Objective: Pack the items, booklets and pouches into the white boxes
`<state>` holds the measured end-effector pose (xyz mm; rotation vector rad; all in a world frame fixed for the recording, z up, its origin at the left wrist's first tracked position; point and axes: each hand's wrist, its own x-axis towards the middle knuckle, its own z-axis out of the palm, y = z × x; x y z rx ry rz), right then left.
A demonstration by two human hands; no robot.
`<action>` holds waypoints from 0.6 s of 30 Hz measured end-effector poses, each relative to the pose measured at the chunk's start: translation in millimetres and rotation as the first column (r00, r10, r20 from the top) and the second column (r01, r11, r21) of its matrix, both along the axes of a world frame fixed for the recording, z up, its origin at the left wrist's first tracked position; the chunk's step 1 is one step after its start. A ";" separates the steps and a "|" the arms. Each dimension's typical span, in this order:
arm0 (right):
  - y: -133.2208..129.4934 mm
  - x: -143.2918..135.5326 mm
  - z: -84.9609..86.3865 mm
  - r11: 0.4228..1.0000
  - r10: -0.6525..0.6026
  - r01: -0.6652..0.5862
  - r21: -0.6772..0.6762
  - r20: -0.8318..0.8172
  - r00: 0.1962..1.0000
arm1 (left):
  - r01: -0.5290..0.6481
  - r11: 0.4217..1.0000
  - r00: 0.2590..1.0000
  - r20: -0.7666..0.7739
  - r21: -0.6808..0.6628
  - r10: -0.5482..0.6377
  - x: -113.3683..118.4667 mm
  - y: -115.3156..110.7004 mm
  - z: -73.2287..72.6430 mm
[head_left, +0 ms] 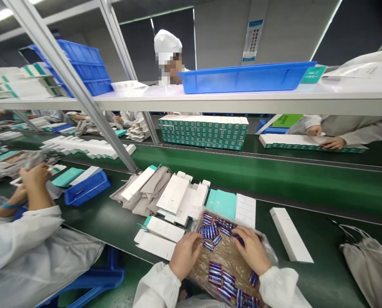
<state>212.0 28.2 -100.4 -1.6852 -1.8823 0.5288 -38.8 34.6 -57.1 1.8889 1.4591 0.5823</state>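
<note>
An open box (pixel 200 267) lined with clear plastic sits in front of me, holding many blue and red batteries (pixel 209 231) in loose rows and clusters. My left hand (pixel 185 253) reaches in over the box's left side. Its fingertips are beside the upper batteries, with thumb and fingers apart. From the right comes my right hand (pixel 252 250), curved over the box, its fingertips close to the batteries at the upper right. A gap shows between its thumb and fingers; what lies under the palm is hidden. More batteries (pixel 224 280) lie in the near part of the box.
White cartons (pixel 178 194), grey pouches (pixel 151 192) and teal booklets (pixel 222 202) lie behind the box. A long white carton (pixel 290 235) and a grey drawstring bag (pixel 368 269) are at right. A co-worker's hands (pixel 35 182) are at left, near a blue tray (pixel 86 188). Overhead runs a shelf (pixel 139 102).
</note>
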 end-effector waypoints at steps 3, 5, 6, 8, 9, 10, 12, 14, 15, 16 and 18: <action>18.1 -9.7 -1.9 0.998 0.027 -0.021 -0.063 0.100 0.995 | -0.075 0.997 0.997 -0.021 0.020 0.075 -16.8 -2.0 0.6; 40.2 -9.7 2.9 0.994 0.014 0.006 -0.111 0.184 0.983 | -0.104 0.994 0.994 -0.021 0.022 0.104 -25.1 -6.3 -0.9; 54.6 -8.5 6.3 0.991 0.000 0.030 -0.132 0.226 0.974 | -0.110 0.994 0.994 -0.017 0.019 0.110 -27.1 -9.4 -2.0; 87.1 -5.5 12.2 0.982 -0.029 0.083 -0.172 0.295 0.955 | -0.104 0.995 0.995 -0.009 -0.003 0.103 -26.4 -16.9 -4.0; 103.6 -4.3 14.2 0.974 -0.041 0.109 -0.196 0.322 0.946 | -0.091 0.996 0.996 -0.007 -0.021 0.091 -24.0 -21.2 -4.8; 118.9 -3.4 15.3 0.964 -0.051 0.138 -0.228 0.353 0.934 | -0.075 0.996 0.997 -0.007 -0.042 0.075 -21.0 -25.6 -5.4; 143.5 -3.1 15.6 0.934 -0.054 0.191 -0.301 0.410 0.910 | -0.038 0.996 0.999 -0.013 -0.085 0.037 -15.1 -34.4 -6.6; 157.6 -4.3 14.9 0.910 -0.034 0.215 -0.355 0.453 0.891 | -0.009 0.993 1.000 -0.023 -0.113 0.007 -12.8 -42.0 -8.7; 160.9 -4.9 14.8 0.904 -0.019 0.215 -0.369 0.469 0.883 | -0.002 0.992 1.000 -0.026 -0.124 -0.002 -13.4 -45.1 -10.1; 162.3 -5.2 14.9 0.904 -0.004 0.208 -0.372 0.480 0.877 | -0.002 0.991 1.000 -0.026 -0.133 -0.002 -15.1 -47.7 -11.6; 161.4 -4.1 16.3 0.914 0.018 0.185 -0.362 0.489 0.872 | -0.028 0.989 1.000 -0.010 -0.147 0.027 -20.4 -51.3 -14.4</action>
